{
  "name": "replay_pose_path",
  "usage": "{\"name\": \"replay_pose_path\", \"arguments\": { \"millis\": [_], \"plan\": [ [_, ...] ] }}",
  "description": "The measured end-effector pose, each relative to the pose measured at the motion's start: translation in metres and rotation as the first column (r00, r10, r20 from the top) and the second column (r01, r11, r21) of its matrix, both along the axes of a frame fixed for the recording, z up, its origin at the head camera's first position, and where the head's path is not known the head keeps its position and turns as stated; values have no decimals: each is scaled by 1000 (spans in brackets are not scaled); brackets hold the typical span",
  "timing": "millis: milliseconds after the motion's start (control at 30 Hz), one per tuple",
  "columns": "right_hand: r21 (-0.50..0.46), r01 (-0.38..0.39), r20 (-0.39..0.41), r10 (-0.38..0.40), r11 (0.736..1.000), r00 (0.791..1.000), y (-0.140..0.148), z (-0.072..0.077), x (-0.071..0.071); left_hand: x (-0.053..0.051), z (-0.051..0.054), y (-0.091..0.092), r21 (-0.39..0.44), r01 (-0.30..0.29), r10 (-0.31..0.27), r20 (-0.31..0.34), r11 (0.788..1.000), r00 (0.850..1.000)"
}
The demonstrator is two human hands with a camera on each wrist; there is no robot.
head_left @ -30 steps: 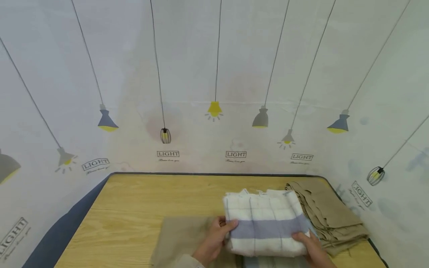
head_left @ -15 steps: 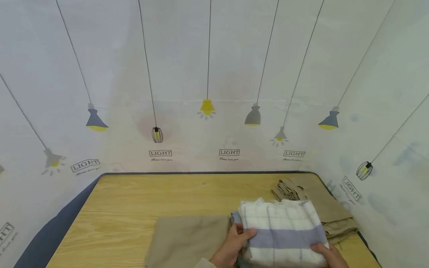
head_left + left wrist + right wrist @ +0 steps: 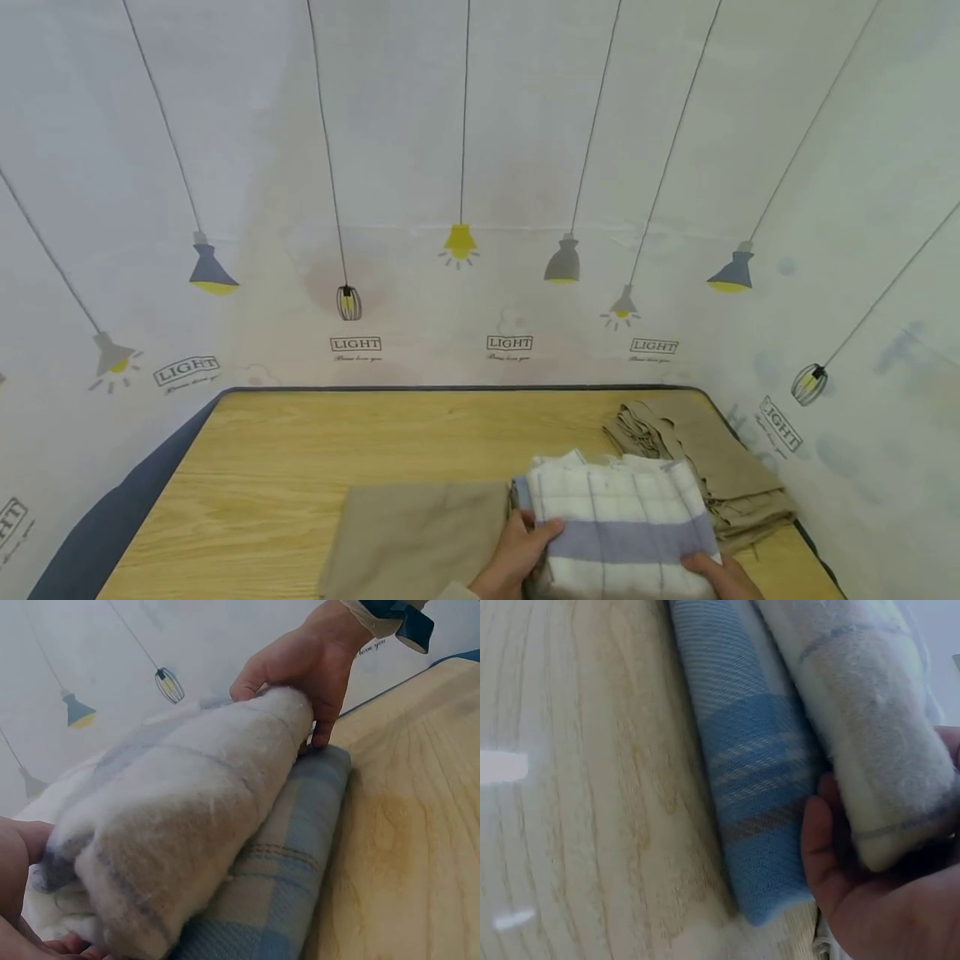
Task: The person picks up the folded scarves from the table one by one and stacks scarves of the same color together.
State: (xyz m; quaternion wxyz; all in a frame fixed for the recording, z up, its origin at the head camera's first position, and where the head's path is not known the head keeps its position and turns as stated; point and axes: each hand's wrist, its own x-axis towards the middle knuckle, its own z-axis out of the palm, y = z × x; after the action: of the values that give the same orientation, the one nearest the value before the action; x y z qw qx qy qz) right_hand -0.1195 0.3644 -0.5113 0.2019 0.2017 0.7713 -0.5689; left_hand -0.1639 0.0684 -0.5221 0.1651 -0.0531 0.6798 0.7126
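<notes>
wooden table | flat tan cloth | blue plaid cloth | tan pile

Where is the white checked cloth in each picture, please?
Head: the white checked cloth is at lower right, between the left hand and the right hand.
Left wrist: it spans left to middle.
Right wrist: it is at upper right.
Shared landmark: the blue plaid cloth beneath it, only a strip in the head view.
</notes>
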Motion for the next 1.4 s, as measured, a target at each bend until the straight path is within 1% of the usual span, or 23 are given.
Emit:
{"name": "replay_pose_path", "arguments": {
  "millis": [67, 167, 267, 333, 400, 467, 533, 567, 633, 667, 767, 900, 967, 1033, 1100, 1133, 1200, 1267, 1333, 1400],
  "plan": [
    [40, 2, -5, -2, 999, 1000, -1, -1, -2, -3, -2, 0, -35, 2, -2, -5, 999, 1000],
    [60, 4, -12, -4, 998, 1000, -3, -1, -5, -8, -3, -1, -67, 23, -22, 14, 998, 1000],
    [48, 7, -12, -7, 999, 1000, -4, 0, -7, -11, -4, -2, -69, 41, -39, 29, 997, 999],
    [36, -6, -17, 7, 999, 1000, -3, 1, -7, -13, -2, -3, -73, 56, -52, 56, 996, 997],
    [-16, -46, -24, 45, 999, 999, 0, 2, -8, -14, 0, -3, -76, 64, -58, 79, 995, 995],
    [-86, -94, -33, 92, 992, 995, 3, 5, -8, -16, 3, -4, -67, 75, -67, 103, 995, 992],
    [-177, -150, -28, 147, 973, 989, 8, 7, -9, -18, 6, -4, -53, 84, -77, 125, 995, 989],
    [-196, -165, -17, 165, 967, 986, 11, 9, -9, -19, 6, -4, -45, 86, -79, 125, 995, 989],
    [-220, -201, 4, 207, 955, 978, 15, 13, -11, -20, 8, -5, -28, 96, -92, 119, 995, 989],
    [-216, -215, 15, 224, 952, 975, 17, 15, -12, -21, 9, -5, -24, 99, -95, 113, 995, 989],
    [-193, -259, 48, 272, 947, 961, 25, 22, -14, -25, 13, -7, -37, 111, -107, 94, 993, 990],
    [-225, -300, 75, 324, 927, 943, 42, 30, -18, -35, 23, -9, -68, 107, -103, 55, 992, 993],
    [-232, -284, 94, 312, 930, 945, 51, 34, -21, -42, 30, -9, -88, 96, -95, 17, 991, 995],
    [-220, -248, 109, 276, 944, 955, 61, 35, -24, -50, 38, -10, -113, 94, -97, -21, 989, 995],
    [-174, -191, 119, 214, 966, 970, 69, 35, -28, -59, 44, -11, -158, 94, -106, -72, 983, 992],
    [-144, -150, 126, 168, 978, 978, 72, 35, -30, -64, 47, -11, -180, 94, -112, -95, 979, 989],
    [-97, -83, 130, 96, 992, 987, 80, 33, -33, -74, 54, -11, -225, 96, -129, -136, 970, 982],
    [-75, -10, 125, 19, 997, 992, 87, 31, -37, -83, 60, -8, -245, 105, -144, -149, 964, 978],
    [-60, 19, 113, -12, 998, 994, 95, 29, -40, -92, 67, -4, -251, 117, -158, -150, 961, 976],
    [-66, 37, 103, -30, 997, 994, 102, 27, -44, -100, 72, 2, -252, 138, -177, -140, 958, 974]
  ]
}}
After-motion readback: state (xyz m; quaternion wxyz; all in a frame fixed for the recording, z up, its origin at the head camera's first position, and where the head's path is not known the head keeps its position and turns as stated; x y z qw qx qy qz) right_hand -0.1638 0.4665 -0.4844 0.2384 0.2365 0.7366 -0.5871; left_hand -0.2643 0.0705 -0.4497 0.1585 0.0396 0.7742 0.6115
